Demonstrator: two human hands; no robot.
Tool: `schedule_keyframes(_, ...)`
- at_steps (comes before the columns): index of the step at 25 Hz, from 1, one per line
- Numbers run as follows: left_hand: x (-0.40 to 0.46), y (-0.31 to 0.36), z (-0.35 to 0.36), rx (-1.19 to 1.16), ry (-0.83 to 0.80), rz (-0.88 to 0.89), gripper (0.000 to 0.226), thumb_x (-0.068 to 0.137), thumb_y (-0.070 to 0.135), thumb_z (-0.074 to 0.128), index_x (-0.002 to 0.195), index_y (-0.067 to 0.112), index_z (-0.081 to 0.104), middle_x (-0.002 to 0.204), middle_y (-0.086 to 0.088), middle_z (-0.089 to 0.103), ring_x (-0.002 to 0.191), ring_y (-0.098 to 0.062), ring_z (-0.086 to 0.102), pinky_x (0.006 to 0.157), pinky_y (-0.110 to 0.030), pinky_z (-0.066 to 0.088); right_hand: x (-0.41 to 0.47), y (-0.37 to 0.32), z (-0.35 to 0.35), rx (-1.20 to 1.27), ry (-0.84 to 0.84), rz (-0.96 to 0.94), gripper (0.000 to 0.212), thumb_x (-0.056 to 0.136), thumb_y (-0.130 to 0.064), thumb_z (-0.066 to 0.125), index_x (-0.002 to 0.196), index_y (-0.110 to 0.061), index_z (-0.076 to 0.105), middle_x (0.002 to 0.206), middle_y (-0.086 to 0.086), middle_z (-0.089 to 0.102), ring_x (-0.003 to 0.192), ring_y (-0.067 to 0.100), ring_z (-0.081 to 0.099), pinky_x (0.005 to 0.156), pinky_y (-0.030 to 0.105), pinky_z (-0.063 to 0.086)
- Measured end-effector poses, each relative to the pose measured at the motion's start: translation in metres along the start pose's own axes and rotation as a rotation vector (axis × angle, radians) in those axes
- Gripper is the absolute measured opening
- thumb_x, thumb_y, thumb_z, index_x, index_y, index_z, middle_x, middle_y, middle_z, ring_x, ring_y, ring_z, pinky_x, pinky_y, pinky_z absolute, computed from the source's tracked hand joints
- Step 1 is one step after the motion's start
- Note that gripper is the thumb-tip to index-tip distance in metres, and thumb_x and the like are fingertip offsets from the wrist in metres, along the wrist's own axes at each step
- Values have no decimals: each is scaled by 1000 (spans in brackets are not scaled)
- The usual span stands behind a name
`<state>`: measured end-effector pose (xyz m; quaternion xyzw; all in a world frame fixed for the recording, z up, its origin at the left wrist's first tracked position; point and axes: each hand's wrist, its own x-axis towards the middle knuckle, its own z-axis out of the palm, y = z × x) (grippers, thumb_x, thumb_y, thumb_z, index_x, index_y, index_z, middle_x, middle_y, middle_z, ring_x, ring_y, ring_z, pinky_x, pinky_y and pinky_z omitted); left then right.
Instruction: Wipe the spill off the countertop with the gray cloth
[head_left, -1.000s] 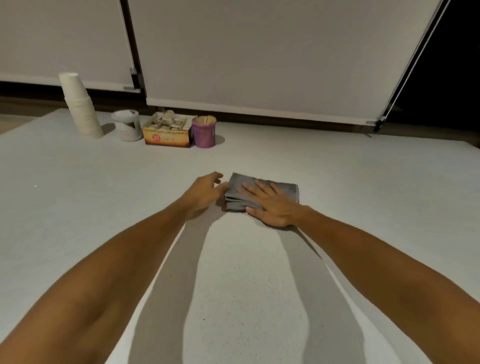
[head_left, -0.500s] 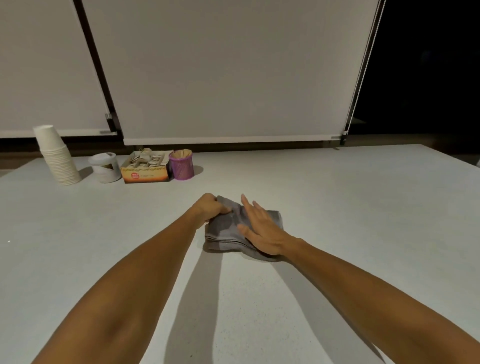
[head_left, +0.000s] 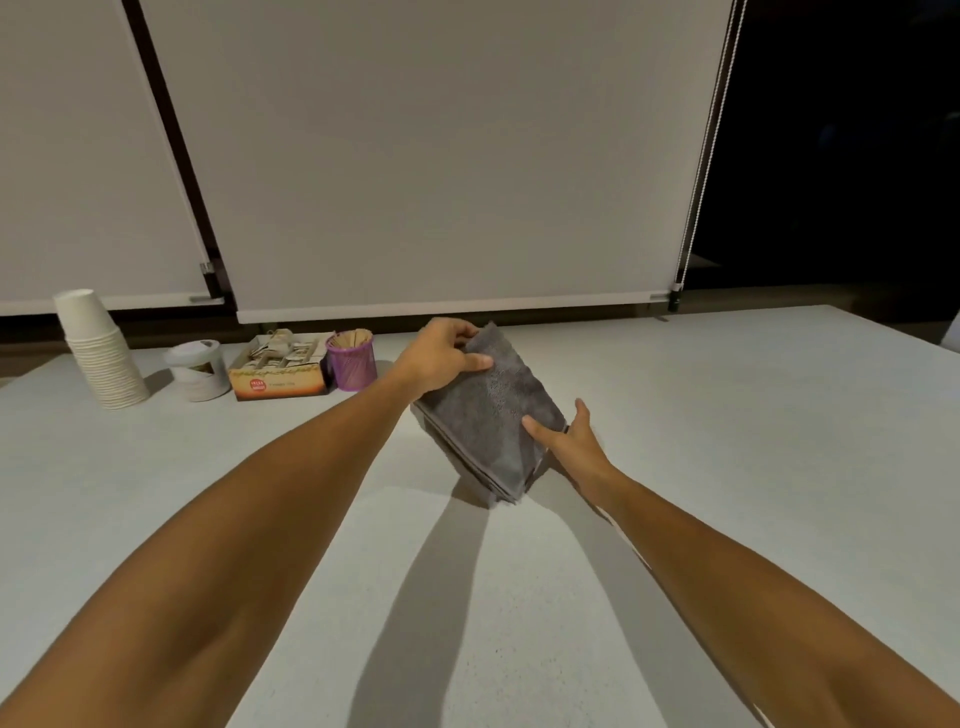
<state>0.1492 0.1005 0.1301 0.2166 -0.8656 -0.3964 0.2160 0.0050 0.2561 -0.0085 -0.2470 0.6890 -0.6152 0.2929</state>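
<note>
The folded gray cloth (head_left: 491, 415) is tilted up off the white countertop (head_left: 727, 441), with only its lower corner near the surface. My left hand (head_left: 441, 358) grips the cloth's upper far corner, thumb on top. My right hand (head_left: 569, 439) holds the cloth's right edge, thumb on its front face and fingers behind. No spill shows on the countertop in this view.
At the back left stand a stack of white paper cups (head_left: 98, 351), a small white tub (head_left: 198, 370), an orange box of sachets (head_left: 283, 366) and a purple mesh holder of wooden sticks (head_left: 352, 358). Lowered white blinds (head_left: 441, 156) hang behind the counter.
The cloth lay flat under my right palm; now both hands have lifted and tilted it up off the counter. The camera view has tipped upward.
</note>
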Motion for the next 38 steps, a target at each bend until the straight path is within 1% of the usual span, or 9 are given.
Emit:
schedule_keyframes(5, 25, 20, 1, -173, 98, 24, 28, 93, 28, 65, 120, 22, 63, 107, 0, 68, 99, -19, 65, 82, -34, 52, 13, -15, -10, 424, -53, 41, 48, 91, -24, 75, 132, -6, 59, 122, 11, 73, 108, 27, 71, 93, 45, 58)
schedule_keyframes(8, 38, 19, 4, -233, 140, 23, 31, 101, 26, 51, 130, 18, 58, 119, -5, 65, 109, -25, 63, 91, -38, 52, 24, -34, -19, 382, 7, -1, 37, 98, -27, 65, 130, -10, 59, 123, 10, 71, 109, 30, 68, 95, 49, 56)
schedule_keyframes(14, 56, -15, 22, -315, -113, -444, 56, 93, -2, 56, 144, 7, 36, 115, -13, 54, 108, -33, 61, 88, -43, 57, 56, -57, -44, 124, 181, 127, 28, 100, -29, 60, 118, -7, 60, 114, 12, 70, 103, 31, 67, 93, 46, 56)
schedule_keyframes(18, 77, -43, 47, -321, -11, -430, 57, 85, -10, 65, 135, 10, 47, 134, -20, 48, 111, -36, 59, 92, -45, 56, 79, -69, -61, 31, 76, 211, 32, 94, -7, 60, 126, -3, 57, 112, 18, 67, 98, 32, 65, 74, 42, 57)
schedule_keyframes(21, 97, -59, 60, -349, 51, -389, 53, 84, -10, 67, 131, 10, 53, 136, -17, 49, 112, -36, 59, 88, -45, 58, 108, -76, -68, -37, 115, 152, 33, 94, 0, 58, 126, -8, 57, 119, 17, 65, 103, 32, 64, 79, 44, 57)
schedule_keyframes(27, 146, -80, 80, -167, -45, -318, 74, 82, -7, 71, 147, 12, 40, 139, -10, 48, 117, -34, 56, 86, -41, 58, 170, -59, -74, -93, 253, 148, 60, 93, -1, 66, 147, -15, 43, 126, 15, 59, 106, 30, 61, 89, 43, 56)
schedule_keyframes(30, 153, -103, 94, 135, -150, -320, 57, 88, 2, 68, 141, 9, 47, 138, -11, 54, 121, -33, 55, 98, -37, 50, 180, -30, -77, -551, 279, 130, 55, 92, -11, 69, 142, -12, 48, 129, 18, 62, 107, 32, 64, 89, 42, 57)
schedule_keyframes(34, 147, -125, 96, 484, -251, -315, 58, 90, 36, 68, 141, 16, 49, 136, -11, 58, 119, -31, 58, 93, -33, 47, 175, -21, -80, -962, 295, 54, 25, 93, -26, 63, 115, -14, 67, 113, 10, 71, 94, 28, 66, 79, 37, 55)
schedule_keyframes(38, 141, -112, 73, 666, -134, -277, 66, 84, 65, 58, 136, 23, 54, 135, -5, 59, 119, -29, 56, 97, -42, 43, 166, -34, -77, -974, 250, 43, 42, 96, -33, 62, 132, -11, 54, 122, 12, 65, 105, 30, 64, 86, 40, 53)
